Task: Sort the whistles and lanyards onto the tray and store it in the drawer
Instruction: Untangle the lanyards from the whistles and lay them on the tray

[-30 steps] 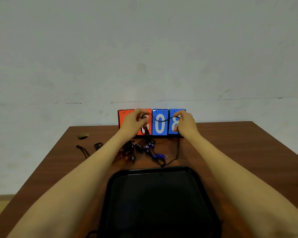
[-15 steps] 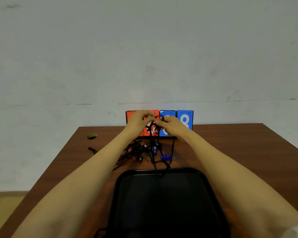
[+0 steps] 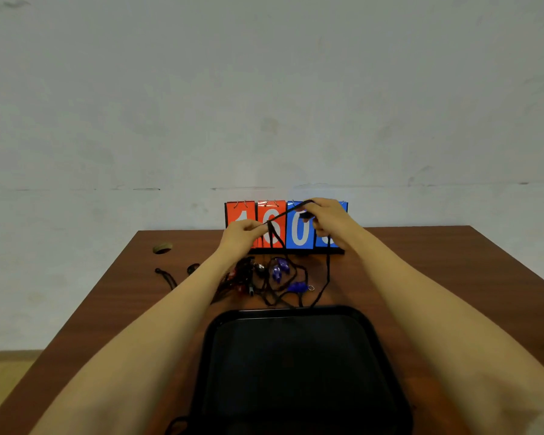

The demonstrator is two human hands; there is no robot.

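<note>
A black lanyard (image 3: 285,212) is stretched taut in the air between my hands, in front of the scoreboard. My left hand (image 3: 242,232) pinches one end and my right hand (image 3: 327,219) grips the other, higher up. From the right hand a strand hangs down to the table. Below lies a tangled pile of black cords with blue whistles (image 3: 279,269), a red whistle (image 3: 237,279) and a metal one. An empty black tray (image 3: 368,334) sits close to me at the table's front.
A red and blue flip scoreboard (image 3: 245,211) stands at the back of the brown table (image 3: 437,262). Another black lanyard (image 3: 167,277) lies at the left, near a round cable hole (image 3: 162,248). A cord pokes out by the tray's near left corner.
My hands were together half a second ago and have pulled apart, drawing the lanyard taut. The right hand moved up and right; the left dropped slightly.
</note>
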